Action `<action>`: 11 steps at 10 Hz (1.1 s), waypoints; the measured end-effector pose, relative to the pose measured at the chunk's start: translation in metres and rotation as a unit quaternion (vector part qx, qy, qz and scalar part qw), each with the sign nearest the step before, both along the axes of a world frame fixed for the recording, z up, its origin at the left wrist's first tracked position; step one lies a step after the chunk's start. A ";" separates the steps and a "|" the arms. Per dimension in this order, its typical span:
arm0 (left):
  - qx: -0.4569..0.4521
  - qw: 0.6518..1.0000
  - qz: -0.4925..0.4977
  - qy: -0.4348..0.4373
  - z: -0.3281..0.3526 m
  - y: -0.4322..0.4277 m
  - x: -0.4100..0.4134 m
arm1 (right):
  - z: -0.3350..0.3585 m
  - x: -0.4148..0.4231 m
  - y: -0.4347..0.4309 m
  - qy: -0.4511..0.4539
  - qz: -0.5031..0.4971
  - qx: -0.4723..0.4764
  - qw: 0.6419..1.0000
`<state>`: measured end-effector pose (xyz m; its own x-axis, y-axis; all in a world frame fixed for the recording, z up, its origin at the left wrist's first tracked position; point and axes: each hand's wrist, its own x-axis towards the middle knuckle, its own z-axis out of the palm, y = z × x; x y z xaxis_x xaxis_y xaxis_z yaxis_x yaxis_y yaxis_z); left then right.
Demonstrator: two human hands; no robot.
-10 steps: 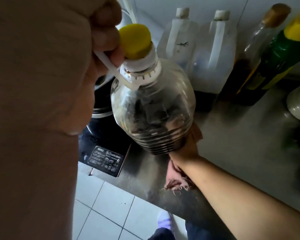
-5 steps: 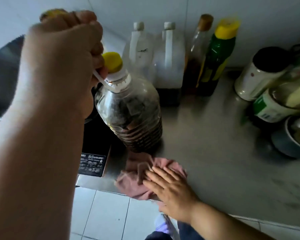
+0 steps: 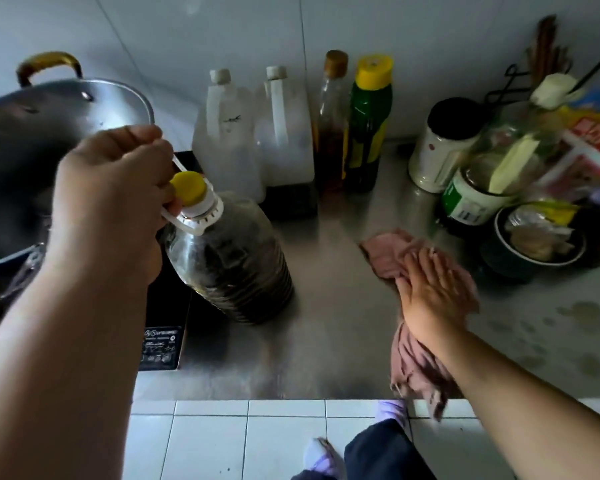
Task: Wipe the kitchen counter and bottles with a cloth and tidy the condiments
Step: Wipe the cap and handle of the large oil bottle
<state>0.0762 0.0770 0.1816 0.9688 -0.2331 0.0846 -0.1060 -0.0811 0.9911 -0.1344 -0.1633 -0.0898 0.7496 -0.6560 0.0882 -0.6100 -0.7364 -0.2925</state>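
Left hand (image 3: 115,199) is curled tight around the white carry handle (image 3: 184,221) of the big oil bottle (image 3: 229,258), tilting it beside the stove (image 3: 167,327). Right hand (image 3: 433,289) lies flat, fingers spread, pressing the pink cloth (image 3: 392,254) onto the steel counter (image 3: 326,341), near the jars (image 3: 465,188).

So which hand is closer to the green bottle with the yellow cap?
Left. The left hand holds the oil jug near the green bottle; the right hand presses the cloth farther away.
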 end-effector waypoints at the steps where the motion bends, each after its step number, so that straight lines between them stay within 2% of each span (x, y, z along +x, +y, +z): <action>1: -0.008 1.000 0.027 0.012 0.001 -0.006 -0.004 | -0.002 0.036 0.040 0.006 -0.019 -0.032 0.999; 2: -0.032 0.998 0.049 0.033 0.006 -0.011 -0.007 | -0.001 0.037 0.079 -0.053 0.152 -0.007 0.987; 3: -0.077 0.995 0.033 0.059 0.012 -0.018 -0.005 | 0.003 0.030 0.083 -0.067 0.251 0.034 0.965; 4: -0.075 0.995 0.033 0.064 0.015 -0.026 0.004 | 0.003 0.030 0.060 -0.080 0.229 0.046 0.969; 6: 0.026 0.996 0.079 0.024 0.017 -0.036 0.030 | 0.000 0.050 0.016 -0.103 0.157 0.045 0.981; 8: 0.119 0.988 0.092 -0.023 0.012 -0.038 0.045 | 0.002 0.069 -0.010 -0.077 0.101 0.034 0.991; 9: 0.179 0.975 0.121 -0.052 0.005 -0.037 0.039 | 0.004 0.072 -0.008 -0.030 0.062 0.013 0.998; 10: 0.219 0.966 0.119 -0.067 0.001 -0.034 0.032 | 0.008 0.070 -0.006 0.006 0.077 -0.015 0.997; 11: 0.284 0.943 0.127 -0.120 -0.002 -0.028 0.025 | 0.007 0.063 -0.007 0.017 0.105 -0.004 0.994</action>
